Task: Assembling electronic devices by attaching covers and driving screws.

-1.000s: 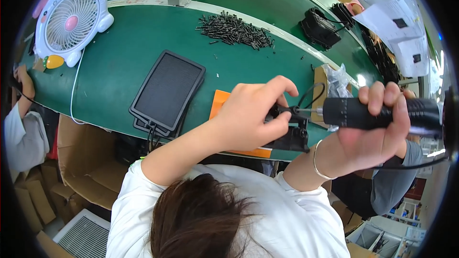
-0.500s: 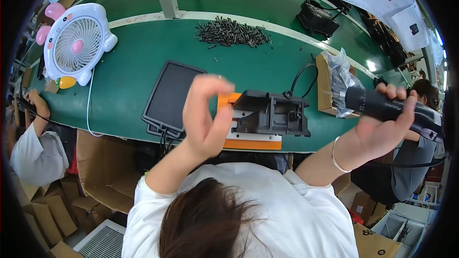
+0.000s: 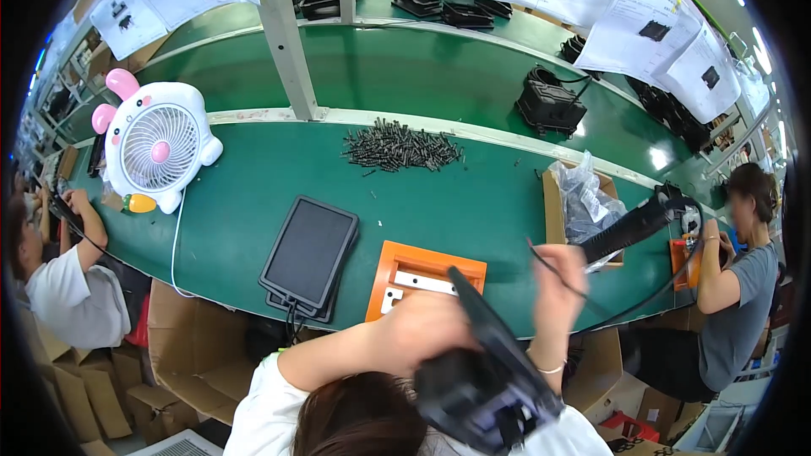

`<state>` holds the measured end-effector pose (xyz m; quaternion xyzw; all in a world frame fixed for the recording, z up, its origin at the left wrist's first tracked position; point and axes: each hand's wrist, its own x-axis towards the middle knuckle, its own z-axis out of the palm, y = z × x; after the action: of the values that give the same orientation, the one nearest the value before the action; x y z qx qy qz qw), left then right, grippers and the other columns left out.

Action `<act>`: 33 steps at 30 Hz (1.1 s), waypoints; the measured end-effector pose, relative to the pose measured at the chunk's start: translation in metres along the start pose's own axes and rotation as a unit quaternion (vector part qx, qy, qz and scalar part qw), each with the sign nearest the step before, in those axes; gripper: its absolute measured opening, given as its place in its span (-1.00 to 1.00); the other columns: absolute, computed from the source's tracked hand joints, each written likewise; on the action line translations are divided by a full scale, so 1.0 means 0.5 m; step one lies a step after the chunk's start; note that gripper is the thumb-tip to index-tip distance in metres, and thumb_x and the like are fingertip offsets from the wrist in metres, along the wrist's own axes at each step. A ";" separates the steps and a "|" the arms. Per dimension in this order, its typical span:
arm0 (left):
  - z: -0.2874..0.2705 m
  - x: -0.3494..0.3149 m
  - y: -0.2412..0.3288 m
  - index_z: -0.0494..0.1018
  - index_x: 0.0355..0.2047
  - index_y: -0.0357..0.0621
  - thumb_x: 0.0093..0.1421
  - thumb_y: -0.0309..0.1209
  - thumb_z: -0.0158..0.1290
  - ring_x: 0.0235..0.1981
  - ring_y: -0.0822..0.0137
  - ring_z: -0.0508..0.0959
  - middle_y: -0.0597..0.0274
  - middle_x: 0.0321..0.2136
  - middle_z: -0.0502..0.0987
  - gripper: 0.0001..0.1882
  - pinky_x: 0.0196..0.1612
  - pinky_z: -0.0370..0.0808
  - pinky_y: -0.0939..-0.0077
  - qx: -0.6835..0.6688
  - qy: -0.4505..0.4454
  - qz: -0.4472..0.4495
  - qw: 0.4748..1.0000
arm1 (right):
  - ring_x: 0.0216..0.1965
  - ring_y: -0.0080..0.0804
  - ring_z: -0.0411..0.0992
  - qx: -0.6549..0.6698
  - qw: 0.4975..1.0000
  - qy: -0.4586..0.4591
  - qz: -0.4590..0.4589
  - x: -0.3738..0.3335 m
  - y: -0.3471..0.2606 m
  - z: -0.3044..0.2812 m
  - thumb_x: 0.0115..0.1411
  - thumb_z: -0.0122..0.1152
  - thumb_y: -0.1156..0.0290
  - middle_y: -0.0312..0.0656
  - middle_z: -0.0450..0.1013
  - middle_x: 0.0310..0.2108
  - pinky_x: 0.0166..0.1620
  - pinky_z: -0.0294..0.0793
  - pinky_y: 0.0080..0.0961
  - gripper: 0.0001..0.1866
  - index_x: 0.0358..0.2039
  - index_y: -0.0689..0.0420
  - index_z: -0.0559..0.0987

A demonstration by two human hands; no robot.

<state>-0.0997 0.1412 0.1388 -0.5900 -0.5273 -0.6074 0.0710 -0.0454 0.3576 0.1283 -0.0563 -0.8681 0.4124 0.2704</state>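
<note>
My left hand point(image 3: 431, 329) grips a black plastic housing point(image 3: 486, 376), tilted and blurred by motion, close in front of my body. Below it on the bench lies an orange fixture point(image 3: 380, 287) with pale metal bars, its near part hidden by my left hand. My right hand point(image 3: 557, 291) is raised to the right of the housing, its fingers smeared. A thin black cable point(image 3: 547, 263) runs across that hand; whether the fingers hold it is unclear. Beyond it, a black electric screwdriver point(image 3: 629, 232) slants by a carton, apart from my right hand.
Black flat panels point(image 3: 308, 249) lie stacked at left, near a white rabbit-shaped fan point(image 3: 160, 148). A pile of black screws point(image 3: 401, 145) sits mid-bench. The carton point(image 3: 553, 207) holds bagged parts. Another black housing point(image 3: 549, 101) stands farther back. Co-workers sit on both sides.
The black housing has come off the orange fixture and towards my body in my left hand. My right hand has let go of the screwdriver and moved left. The view has tilted up.
</note>
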 end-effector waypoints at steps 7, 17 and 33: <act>-0.092 0.058 0.088 0.28 -0.57 -0.12 -0.16 -0.44 0.03 -0.61 0.21 0.43 0.28 -0.69 0.28 -0.85 -0.57 0.37 0.36 0.214 -0.316 -0.132 0.915 | -0.51 -0.53 0.38 0.431 0.868 -0.121 0.213 -0.007 0.041 0.006 0.23 -0.02 0.14 -0.26 0.40 -0.52 -0.44 0.40 -0.62 -0.66 -0.33 0.22 0.42; -0.096 0.108 0.190 0.19 -0.70 -0.02 -0.28 -0.38 0.01 -0.78 0.47 0.30 0.39 -0.80 0.12 -0.81 -0.73 0.25 0.61 0.443 -0.378 -0.046 0.812 | -0.50 -0.75 0.13 0.321 0.891 -0.288 0.143 0.047 0.028 0.062 0.29 -0.12 0.23 -0.47 0.22 -0.56 -0.42 0.13 -0.77 -0.70 -0.44 0.17 0.44; -0.146 0.089 0.107 0.27 -0.64 -0.10 -0.28 -0.36 0.13 -0.76 0.25 0.33 0.28 -0.78 0.19 -0.75 -0.70 0.20 0.41 0.360 -0.184 -0.078 0.911 | -0.66 -0.65 0.19 0.495 0.859 0.081 0.107 0.064 0.019 0.067 0.29 -0.14 0.22 -0.30 0.24 -0.64 -0.61 0.17 -0.75 -0.72 -0.34 0.21 0.35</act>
<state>-0.1219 0.0890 0.2222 -0.5828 -0.7582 -0.2607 0.1327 -0.0912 0.3509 0.1175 -0.0407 -0.5134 0.8081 0.2859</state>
